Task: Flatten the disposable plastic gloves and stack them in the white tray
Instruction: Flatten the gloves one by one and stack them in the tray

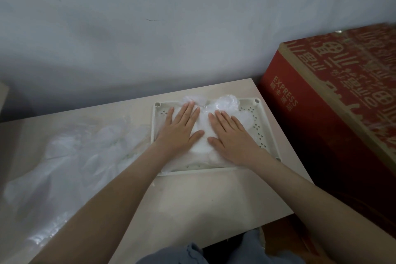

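In the tray (260, 123), flat left hand (182, 129), right hand (232, 137) press gloves (227, 102); box (317, 113) seemingly "EXPRESS".

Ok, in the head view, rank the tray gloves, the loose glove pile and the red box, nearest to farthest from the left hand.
1. Gloves in the tray: directly under the left hand, pressed flat.
2. Loose glove pile: on the table, just left of the tray.
3. Red box: far right, beyond the right hand.
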`<state>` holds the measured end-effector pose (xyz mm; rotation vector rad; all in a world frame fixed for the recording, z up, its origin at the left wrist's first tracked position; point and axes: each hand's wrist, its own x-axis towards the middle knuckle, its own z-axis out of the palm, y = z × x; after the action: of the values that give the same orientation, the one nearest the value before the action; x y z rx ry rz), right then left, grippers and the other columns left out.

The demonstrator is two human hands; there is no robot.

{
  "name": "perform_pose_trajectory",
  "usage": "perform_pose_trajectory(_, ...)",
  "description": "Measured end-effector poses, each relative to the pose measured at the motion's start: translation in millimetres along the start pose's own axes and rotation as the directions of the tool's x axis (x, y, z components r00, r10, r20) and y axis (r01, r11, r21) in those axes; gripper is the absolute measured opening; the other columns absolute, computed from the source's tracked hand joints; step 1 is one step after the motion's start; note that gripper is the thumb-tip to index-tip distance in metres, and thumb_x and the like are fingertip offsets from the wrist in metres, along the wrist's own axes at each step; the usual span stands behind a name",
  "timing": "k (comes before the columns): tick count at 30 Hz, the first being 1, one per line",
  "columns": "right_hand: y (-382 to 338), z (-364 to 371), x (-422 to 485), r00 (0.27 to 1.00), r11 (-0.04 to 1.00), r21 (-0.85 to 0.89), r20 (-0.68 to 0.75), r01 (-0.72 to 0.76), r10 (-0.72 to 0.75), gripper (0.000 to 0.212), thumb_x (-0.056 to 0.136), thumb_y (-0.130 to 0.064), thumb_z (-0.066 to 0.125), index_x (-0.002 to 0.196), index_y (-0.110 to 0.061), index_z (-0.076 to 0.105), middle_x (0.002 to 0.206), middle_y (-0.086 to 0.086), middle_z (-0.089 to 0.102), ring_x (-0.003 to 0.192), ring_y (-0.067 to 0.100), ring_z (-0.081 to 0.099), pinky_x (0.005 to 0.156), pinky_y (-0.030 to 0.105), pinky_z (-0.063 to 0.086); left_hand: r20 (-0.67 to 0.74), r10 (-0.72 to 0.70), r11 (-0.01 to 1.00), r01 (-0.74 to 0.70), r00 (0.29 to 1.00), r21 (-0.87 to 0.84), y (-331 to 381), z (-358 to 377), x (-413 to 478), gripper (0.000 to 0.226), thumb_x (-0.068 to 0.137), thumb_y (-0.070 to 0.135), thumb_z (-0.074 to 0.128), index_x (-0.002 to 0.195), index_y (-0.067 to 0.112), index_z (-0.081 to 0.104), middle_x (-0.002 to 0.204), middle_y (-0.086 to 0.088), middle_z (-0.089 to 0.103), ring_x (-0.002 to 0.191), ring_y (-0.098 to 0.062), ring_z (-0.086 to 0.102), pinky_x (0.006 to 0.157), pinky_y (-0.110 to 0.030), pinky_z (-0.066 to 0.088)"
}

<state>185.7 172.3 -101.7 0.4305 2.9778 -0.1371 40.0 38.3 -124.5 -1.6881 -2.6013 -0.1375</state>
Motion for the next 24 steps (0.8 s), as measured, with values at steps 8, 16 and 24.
perform_pose_trajectory(8, 16.1, -8.1, -11.8, 0.98, 0.984, 0.054, 0.115, -0.17, 0.163, 0.068, 0.101, -0.05, 0.013, 0.153, -0.012, -0.007, 0.162, 0.006, -0.01, 0.148, 0.018, -0.015, 0.117, 0.034, -0.011, 0.073, 0.033, 0.998, -0.029, 0.997, -0.054, 5.3, -6.2, 1.9, 0.099, 0.073, 0.073, -0.026, 0.153, 0.021, 0.0, 0.16, -0.003, -0.005, 0.139, -0.008, -0.019, 0.114, -0.042, -0.015)
perform_pose_trajectory(16, 13.7, -40.9, -25.5, 0.986, 0.962, 0.232, -0.052, -0.141, 0.157, 0.058, 0.101, -0.037, 0.037, 0.152, -0.014, 0.02, 0.159, 0.004, 0.015, 0.147, 0.017, 0.006, 0.115, 0.028, 0.0, -0.117, -0.061, 0.995, 0.052, 0.991, -0.084, 5.8, -32.7, -7.4, 0.063, 0.088, 0.044, 0.027, 0.13, 0.004, 0.052, 0.138, -0.016, 0.049, 0.121, -0.035, 0.05, 0.103, -0.046, 0.033)
perform_pose_trajectory(24, -6.5, -39.4, -46.2, 0.964, 0.928, 0.318, 0.11, 0.195, -0.241, 0.045, 0.094, -0.034, 0.058, 0.136, -0.018, 0.052, 0.141, -0.002, 0.05, 0.134, 0.014, 0.039, 0.114, 0.026, 0.021, 0.145, 0.089, 0.979, -0.06, 0.985, -0.197, -6.8, -61.3, -56.9, 0.08, 0.073, 0.076, 0.02, 0.12, 0.023, 0.058, 0.119, 0.003, 0.06, 0.111, -0.02, 0.054, 0.098, -0.032, 0.032)
